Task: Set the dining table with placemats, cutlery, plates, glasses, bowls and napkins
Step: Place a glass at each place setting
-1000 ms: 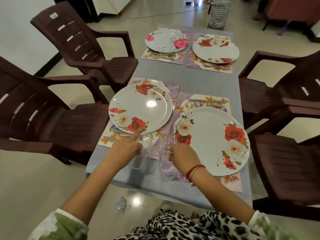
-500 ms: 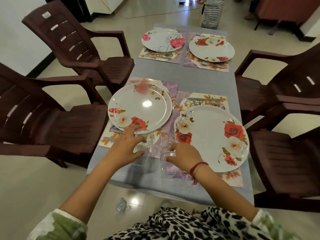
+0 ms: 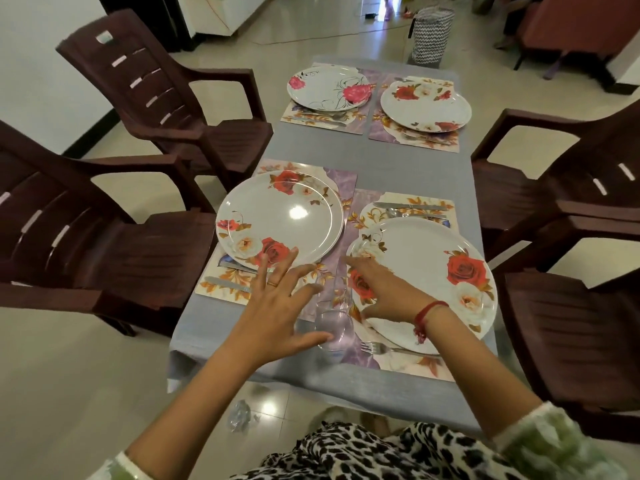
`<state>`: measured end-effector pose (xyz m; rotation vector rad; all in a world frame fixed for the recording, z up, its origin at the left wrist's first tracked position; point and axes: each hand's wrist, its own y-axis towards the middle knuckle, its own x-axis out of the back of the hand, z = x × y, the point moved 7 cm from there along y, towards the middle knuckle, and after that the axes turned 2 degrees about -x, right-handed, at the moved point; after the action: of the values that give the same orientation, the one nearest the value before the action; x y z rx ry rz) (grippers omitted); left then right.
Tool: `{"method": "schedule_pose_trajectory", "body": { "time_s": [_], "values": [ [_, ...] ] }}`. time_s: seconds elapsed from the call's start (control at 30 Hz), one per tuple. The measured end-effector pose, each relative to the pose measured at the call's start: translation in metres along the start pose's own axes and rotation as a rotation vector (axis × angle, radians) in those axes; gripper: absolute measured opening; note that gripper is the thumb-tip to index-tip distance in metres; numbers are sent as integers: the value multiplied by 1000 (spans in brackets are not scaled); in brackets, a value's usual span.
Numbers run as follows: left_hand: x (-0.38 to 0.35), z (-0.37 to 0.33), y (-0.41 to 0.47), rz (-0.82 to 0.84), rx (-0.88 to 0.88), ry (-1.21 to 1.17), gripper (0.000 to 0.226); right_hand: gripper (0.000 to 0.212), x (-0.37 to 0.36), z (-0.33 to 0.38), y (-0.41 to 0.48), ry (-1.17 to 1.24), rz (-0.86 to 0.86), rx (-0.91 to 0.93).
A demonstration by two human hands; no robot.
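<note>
Beside the near right plate, 1 glass, perhaps 2, now stands released; both hands have opened.

A clear drinking glass is being left standing between two round white rose-patterned plates, while both hands are being held open beside it.

I count four plates: near left, near right, far left, far right, each on its own placemat, so four placemats. Between my two open hands stands one clear glass. Around the table stand four brown chairs, two to a side.
</note>
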<state>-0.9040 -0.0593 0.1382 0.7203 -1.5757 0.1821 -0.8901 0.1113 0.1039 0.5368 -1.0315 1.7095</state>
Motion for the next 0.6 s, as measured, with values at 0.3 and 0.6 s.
{"method": "schedule_pose_trajectory", "body": {
  "time_s": [0.3, 0.6],
  "values": [
    [-1, -3, -8, 17, 284, 23, 87, 91, -25, 2, 33, 85, 130, 284],
    [-33, -65, -56, -292, 820, -195, 102, 84, -21, -19, 39, 520, 43, 257]
  ]
}}
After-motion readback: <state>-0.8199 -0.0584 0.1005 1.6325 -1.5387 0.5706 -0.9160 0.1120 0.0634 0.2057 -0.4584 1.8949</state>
